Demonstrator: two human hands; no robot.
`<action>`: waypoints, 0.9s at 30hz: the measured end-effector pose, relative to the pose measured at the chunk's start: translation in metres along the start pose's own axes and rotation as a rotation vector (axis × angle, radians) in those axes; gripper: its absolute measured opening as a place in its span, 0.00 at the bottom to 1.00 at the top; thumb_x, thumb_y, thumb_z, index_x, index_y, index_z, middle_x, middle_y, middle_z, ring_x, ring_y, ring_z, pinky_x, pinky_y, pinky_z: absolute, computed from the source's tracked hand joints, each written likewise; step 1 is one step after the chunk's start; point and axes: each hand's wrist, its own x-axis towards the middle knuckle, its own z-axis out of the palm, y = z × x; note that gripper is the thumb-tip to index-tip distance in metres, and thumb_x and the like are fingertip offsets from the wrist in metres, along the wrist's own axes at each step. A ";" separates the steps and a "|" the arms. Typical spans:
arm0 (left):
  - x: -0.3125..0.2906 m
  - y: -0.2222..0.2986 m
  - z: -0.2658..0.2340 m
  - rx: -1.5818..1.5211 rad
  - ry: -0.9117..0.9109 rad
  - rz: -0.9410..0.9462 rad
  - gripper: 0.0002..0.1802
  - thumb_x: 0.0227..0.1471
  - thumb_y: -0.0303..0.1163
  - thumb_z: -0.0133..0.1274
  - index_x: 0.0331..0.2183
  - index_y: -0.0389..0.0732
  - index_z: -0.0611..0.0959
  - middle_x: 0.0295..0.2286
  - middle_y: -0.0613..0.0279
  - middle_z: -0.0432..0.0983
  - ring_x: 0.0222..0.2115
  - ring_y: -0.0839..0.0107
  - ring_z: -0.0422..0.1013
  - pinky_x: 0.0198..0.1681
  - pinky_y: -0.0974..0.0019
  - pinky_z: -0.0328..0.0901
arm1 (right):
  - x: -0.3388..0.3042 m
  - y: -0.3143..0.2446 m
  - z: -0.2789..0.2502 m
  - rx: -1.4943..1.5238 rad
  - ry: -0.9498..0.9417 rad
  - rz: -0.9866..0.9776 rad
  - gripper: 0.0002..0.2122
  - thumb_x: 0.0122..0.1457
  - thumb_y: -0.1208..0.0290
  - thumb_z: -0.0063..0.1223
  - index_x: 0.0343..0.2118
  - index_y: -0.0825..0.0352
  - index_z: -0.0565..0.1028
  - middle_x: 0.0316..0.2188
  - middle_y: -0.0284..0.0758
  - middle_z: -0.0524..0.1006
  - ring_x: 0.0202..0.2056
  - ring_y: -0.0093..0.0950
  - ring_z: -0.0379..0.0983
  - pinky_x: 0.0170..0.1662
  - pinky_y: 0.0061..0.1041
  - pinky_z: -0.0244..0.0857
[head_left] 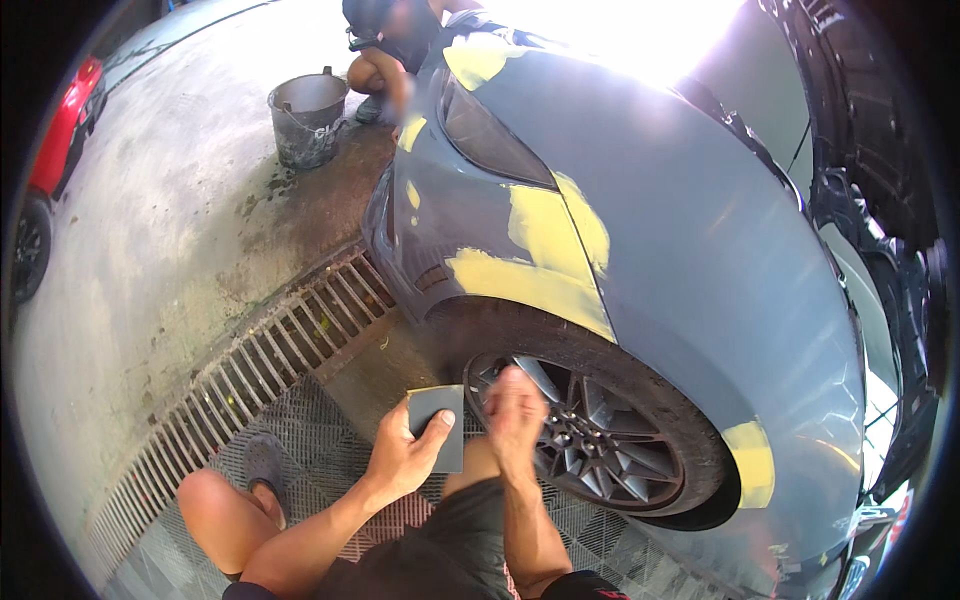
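My left hand [400, 452] grips a dark grey, rectangular sandpaper sheet [436, 428], with the thumb lying across its face and a yellowish strip along its top edge. To its right, my right hand [517, 412] is raised in front of the car wheel [600, 450]. Motion blurs its fingers, and I cannot make out anything in them. Beyond both hands stands a grey car fender [690, 290] with pale yellow filler patches [545, 283] above the wheel arch. Another filler patch [750, 463] sits behind the wheel.
A metal drain grate [240, 375] runs diagonally along the left, beside patterned floor tiles [310, 430]. Farther off, a dark bucket [307, 120] stands near another person [390, 60] crouching at the car's front. A red vehicle [65, 135] is at the far left.
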 end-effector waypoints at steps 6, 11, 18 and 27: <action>0.024 0.063 0.013 -0.025 0.218 0.159 0.18 0.69 0.38 0.60 0.49 0.32 0.84 0.36 0.64 0.83 0.36 0.77 0.75 0.43 0.66 0.72 | 0.009 -0.066 -0.120 -0.430 0.459 -0.694 0.19 0.78 0.69 0.47 0.25 0.66 0.69 0.17 0.31 0.70 0.18 0.19 0.62 0.22 0.24 0.56; 0.069 0.114 0.060 -0.191 0.181 0.265 0.15 0.69 0.34 0.58 0.48 0.33 0.84 0.36 0.68 0.81 0.35 0.80 0.73 0.40 0.69 0.70 | 0.025 -0.111 -0.193 -0.892 0.388 -1.150 0.14 0.71 0.76 0.54 0.25 0.69 0.72 0.16 0.36 0.71 0.17 0.32 0.66 0.22 0.32 0.59; 0.113 0.140 0.099 -0.254 0.281 0.319 0.10 0.65 0.30 0.56 0.41 0.31 0.85 0.28 0.68 0.79 0.29 0.79 0.72 0.35 0.66 0.69 | 0.040 -0.106 -0.215 -1.003 0.234 -1.257 0.15 0.68 0.79 0.58 0.22 0.67 0.69 0.15 0.35 0.68 0.16 0.32 0.61 0.23 0.31 0.55; 0.123 0.153 0.101 -0.240 0.223 0.233 0.13 0.65 0.31 0.59 0.47 0.33 0.87 0.38 0.62 0.84 0.36 0.76 0.78 0.41 0.66 0.73 | 0.039 -0.103 -0.216 -0.937 0.223 -1.158 0.14 0.65 0.79 0.59 0.22 0.65 0.68 0.15 0.34 0.68 0.16 0.33 0.63 0.24 0.32 0.58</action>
